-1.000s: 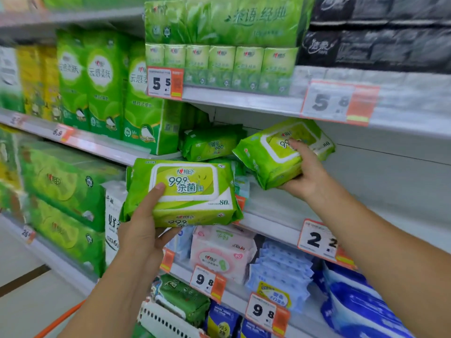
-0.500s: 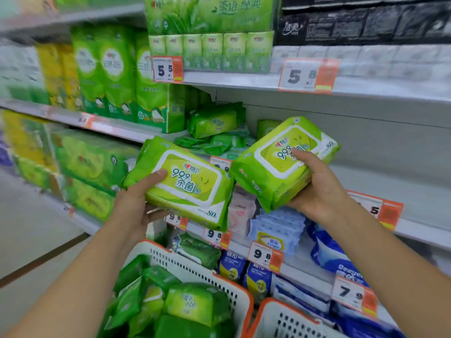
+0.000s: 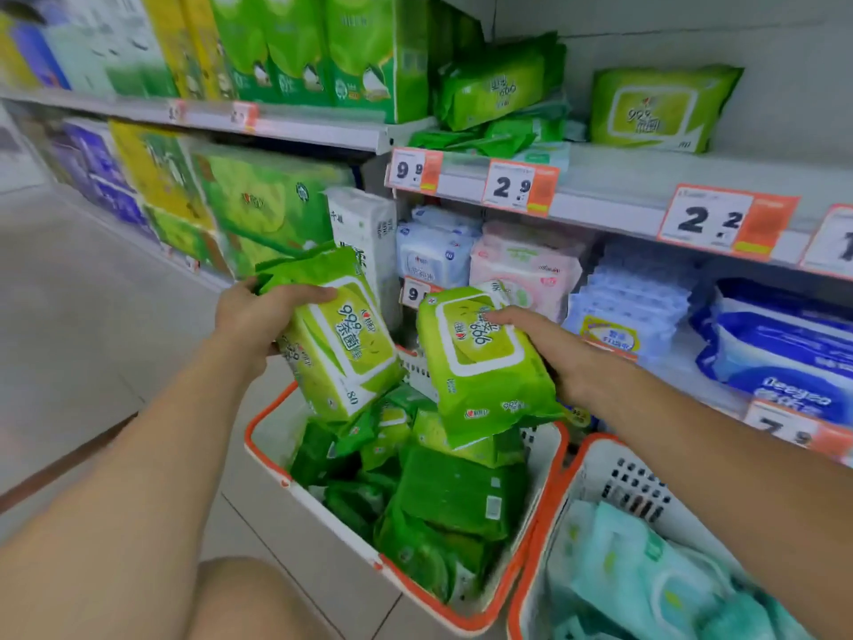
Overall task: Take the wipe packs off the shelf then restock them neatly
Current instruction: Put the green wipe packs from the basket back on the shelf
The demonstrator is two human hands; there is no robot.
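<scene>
My left hand [image 3: 256, 316] grips a big green wipe pack [image 3: 341, 344] by its upper end, tilted over a white basket with an orange rim [image 3: 272, 459]. My right hand [image 3: 554, 348] grips a second green wipe pack [image 3: 480, 367], its lower end touching the heap of green packs [image 3: 443, 496] in that basket. On the shelf [image 3: 614, 177] above, one like pack [image 3: 655, 110] stands upright at the right, and several smaller green packs [image 3: 496, 92] lie piled to its left.
A second orange-rimmed basket [image 3: 604, 468] with pale teal packs stands at the lower right, touching the first. Lower shelves hold white, pink and blue packs behind price tags [image 3: 521, 187]. Tissue bales fill the shelves to the left. Grey tiled floor lies at left.
Both hands came down from shelf height with their packs to the basket, and the view tilted down. The packs turned from level to steeply tilted.
</scene>
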